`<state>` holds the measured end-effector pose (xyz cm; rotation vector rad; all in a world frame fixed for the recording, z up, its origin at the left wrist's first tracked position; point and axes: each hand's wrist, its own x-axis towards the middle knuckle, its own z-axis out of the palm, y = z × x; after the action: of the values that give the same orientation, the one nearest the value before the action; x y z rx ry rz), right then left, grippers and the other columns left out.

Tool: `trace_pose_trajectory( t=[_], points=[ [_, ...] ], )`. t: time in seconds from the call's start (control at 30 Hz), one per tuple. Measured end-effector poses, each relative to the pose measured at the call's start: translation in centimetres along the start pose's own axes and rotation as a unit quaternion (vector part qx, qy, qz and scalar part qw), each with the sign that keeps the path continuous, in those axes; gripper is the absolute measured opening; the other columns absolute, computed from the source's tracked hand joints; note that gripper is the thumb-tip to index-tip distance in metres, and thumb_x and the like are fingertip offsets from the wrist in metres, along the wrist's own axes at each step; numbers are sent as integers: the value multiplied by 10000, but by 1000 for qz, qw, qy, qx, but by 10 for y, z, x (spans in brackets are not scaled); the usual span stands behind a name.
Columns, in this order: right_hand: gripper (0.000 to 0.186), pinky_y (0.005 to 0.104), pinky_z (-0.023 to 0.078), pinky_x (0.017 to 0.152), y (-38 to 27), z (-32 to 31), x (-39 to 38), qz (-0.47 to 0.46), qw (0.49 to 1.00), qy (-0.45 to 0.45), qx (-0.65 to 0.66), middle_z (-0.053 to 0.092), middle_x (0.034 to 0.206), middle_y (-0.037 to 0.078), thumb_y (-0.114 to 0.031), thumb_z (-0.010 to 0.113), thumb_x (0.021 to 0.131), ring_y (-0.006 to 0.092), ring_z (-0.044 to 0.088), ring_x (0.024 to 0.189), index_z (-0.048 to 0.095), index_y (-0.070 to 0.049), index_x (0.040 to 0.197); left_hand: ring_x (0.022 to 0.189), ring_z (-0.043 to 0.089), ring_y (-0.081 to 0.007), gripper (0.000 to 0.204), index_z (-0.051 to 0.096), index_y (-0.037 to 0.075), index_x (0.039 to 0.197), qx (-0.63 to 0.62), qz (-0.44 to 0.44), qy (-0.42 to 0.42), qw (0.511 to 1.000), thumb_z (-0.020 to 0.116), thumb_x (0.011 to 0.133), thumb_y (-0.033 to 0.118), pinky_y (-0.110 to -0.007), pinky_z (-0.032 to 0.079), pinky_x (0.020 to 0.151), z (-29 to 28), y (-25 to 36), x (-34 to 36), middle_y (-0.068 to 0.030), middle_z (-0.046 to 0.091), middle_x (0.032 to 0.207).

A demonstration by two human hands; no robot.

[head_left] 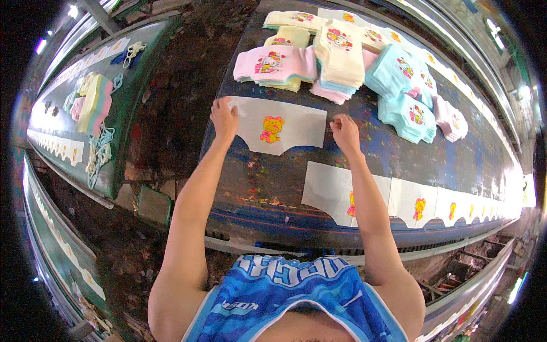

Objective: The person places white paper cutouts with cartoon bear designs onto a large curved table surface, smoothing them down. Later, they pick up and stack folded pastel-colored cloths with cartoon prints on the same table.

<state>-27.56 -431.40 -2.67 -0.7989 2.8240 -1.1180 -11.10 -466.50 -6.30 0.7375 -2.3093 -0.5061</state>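
Note:
A white cut cloth piece (299, 124) printed with a yellow and pink bear lies flat on the dark table, in front of the stacks. At its far left corner is my left hand (225, 119), fingers closed on the cloth's edge. My right hand (346, 134) hovers just beyond the right edge, fingers curled inward, with nothing visible in them; a narrow strip of table shows between it and the cloth. Beneath my right forearm runs a row of similar white printed pieces (402, 199) along the table's near edge.
Stacks of printed cloth pieces, pink (273, 64), cream (341, 54) and light blue (407, 114), sit at the far side. Another row of white pieces (419, 52) lines the far edge. Left, across a dark aisle, a green table (128, 122) bears more stacks and cords.

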Motion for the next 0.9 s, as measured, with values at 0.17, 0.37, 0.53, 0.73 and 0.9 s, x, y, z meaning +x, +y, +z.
trace_pose_trajectory(
  t=[0.17, 0.37, 0.53, 0.73, 0.9],
  points=[
    [138, 457, 485, 859, 41, -60, -71, 45, 998, 30, -38, 662, 985, 158, -129, 698, 859, 373, 611, 977, 664, -39, 958, 1058, 588, -336, 240, 596, 110, 1094, -62, 69, -147, 985, 682, 869, 123, -515, 422, 872, -9, 72, -90, -92, 629, 1069],
    [98, 455, 472, 871, 88, -115, -131, 27, 995, 53, -84, 632, 968, 137, -50, 668, 838, 366, 579, 985, 658, -35, 934, 1001, 575, -318, 172, 622, 105, 1014, -121, 98, -226, 961, 688, 861, 144, -504, 410, 850, -5, 153, -162, -78, 605, 1013],
    [189, 441, 470, 942, 110, -144, -158, 0, 995, 23, -95, 630, 1067, 141, -5, 671, 799, 357, 570, 1066, 679, -32, 986, 1019, 548, -302, 141, 637, 102, 988, -59, 78, -183, 978, 686, 862, 142, -481, 400, 854, 6, 192, -181, -59, 574, 994],
    [356, 408, 493, 972, 133, -156, -164, -13, 1000, -15, 19, 615, 1165, 120, 45, 734, 716, 330, 560, 1156, 708, -53, 1058, 964, 532, -322, 280, 524, 77, 939, -104, 106, -134, 980, 554, 716, -90, -467, 393, 816, 9, 189, -189, -84, 530, 931],
    [326, 417, 531, 889, 135, -164, -162, -72, 997, -26, 4, 631, 1141, 110, 54, 736, 695, 313, 569, 1138, 714, -44, 1006, 817, 590, -342, 167, 511, 19, 986, -205, 106, -92, 969, 519, 854, -84, -396, 481, 730, -2, 187, -200, -155, 586, 893]
  ],
)
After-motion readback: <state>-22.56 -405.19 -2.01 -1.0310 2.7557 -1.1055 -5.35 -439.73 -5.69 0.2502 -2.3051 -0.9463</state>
